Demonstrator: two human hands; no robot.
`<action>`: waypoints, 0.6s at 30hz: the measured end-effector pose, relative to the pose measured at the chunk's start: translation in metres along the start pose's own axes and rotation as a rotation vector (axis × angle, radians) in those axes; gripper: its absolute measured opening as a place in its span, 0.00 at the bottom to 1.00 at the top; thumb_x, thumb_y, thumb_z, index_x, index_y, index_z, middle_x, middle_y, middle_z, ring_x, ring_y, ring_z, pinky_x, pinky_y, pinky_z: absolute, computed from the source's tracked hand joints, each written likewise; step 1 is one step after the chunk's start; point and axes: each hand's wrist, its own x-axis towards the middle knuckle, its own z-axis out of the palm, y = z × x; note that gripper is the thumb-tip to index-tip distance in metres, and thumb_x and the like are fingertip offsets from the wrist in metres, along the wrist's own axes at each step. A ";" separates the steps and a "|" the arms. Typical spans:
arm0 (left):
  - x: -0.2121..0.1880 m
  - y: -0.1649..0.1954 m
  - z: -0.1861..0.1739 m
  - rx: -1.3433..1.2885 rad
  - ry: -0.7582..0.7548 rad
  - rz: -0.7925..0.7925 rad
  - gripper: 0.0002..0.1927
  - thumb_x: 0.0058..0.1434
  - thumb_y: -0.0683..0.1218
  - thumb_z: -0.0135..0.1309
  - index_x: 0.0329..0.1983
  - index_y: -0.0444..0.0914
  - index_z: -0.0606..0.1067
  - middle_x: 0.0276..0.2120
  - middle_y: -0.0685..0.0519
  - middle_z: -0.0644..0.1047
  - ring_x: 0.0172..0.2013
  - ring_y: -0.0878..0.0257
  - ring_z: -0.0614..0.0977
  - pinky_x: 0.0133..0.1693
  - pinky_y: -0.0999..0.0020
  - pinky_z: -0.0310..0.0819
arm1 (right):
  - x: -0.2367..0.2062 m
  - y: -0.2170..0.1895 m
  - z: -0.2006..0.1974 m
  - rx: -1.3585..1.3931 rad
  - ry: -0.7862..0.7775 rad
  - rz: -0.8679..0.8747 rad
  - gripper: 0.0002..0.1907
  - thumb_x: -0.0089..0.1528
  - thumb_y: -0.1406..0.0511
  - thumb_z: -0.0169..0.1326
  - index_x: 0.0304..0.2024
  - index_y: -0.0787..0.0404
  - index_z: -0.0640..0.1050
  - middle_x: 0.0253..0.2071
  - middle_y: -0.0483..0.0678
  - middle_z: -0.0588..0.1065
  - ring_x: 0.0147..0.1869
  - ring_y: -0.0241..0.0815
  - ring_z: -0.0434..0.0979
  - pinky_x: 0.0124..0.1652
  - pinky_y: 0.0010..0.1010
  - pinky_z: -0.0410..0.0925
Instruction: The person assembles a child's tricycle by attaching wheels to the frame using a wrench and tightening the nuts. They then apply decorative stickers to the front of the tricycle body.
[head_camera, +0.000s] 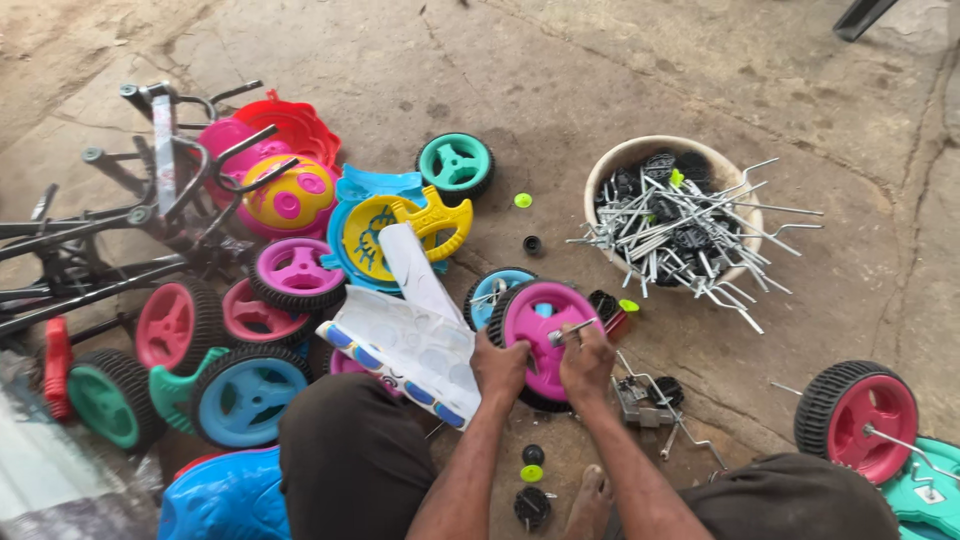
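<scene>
Person sits on the concrete floor (560, 90). The left hand (499, 367) is closed around the tyre edge of a pink-hubbed toy wheel (541, 335), standing upright just in front of the knees. The right hand (587, 362) pinches a thin metal axle rod (572, 331) at the wheel's hub.

Risks, as judged:
- Rod held only by fingertips; a slight tilt could make it miss the hub hole and slip.
- Wheel rests on its tread; if the left grip loosens it may roll toward the blue wheel (493, 293) just behind it.
- Small black and green caps (531, 467) lie on the floor near the wheel, beside a bare foot (590, 500); easily kicked away.

Unclear: the rod's far end and the hub hole are blurred. The basin (640, 152) of bent rods, beyond the wheel, hides its lower contents. The red wheel (858, 420), well apart from the pink one, stands beside a teal part cut off by the frame edge.
</scene>
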 end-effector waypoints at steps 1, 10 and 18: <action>-0.001 -0.002 0.002 -0.011 -0.009 -0.016 0.42 0.40 0.50 0.64 0.61 0.32 0.70 0.46 0.37 0.81 0.49 0.46 0.84 0.55 0.59 0.75 | -0.001 0.004 0.002 -0.006 0.019 -0.082 0.13 0.65 0.62 0.55 0.31 0.65 0.79 0.28 0.55 0.77 0.31 0.51 0.78 0.34 0.44 0.68; 0.006 -0.013 0.002 -0.066 -0.027 0.025 0.39 0.43 0.50 0.66 0.60 0.32 0.72 0.47 0.37 0.81 0.51 0.46 0.83 0.55 0.59 0.74 | -0.005 0.019 0.005 -0.015 -0.133 -0.042 0.10 0.63 0.64 0.58 0.35 0.67 0.79 0.34 0.58 0.78 0.38 0.55 0.79 0.40 0.43 0.68; 0.008 -0.010 0.003 -0.078 -0.008 -0.008 0.43 0.44 0.49 0.67 0.64 0.29 0.69 0.50 0.35 0.80 0.52 0.47 0.82 0.57 0.60 0.73 | -0.013 0.033 0.000 0.234 -0.308 -0.080 0.42 0.48 0.80 0.41 0.68 0.66 0.64 0.58 0.57 0.75 0.63 0.46 0.75 0.60 0.33 0.65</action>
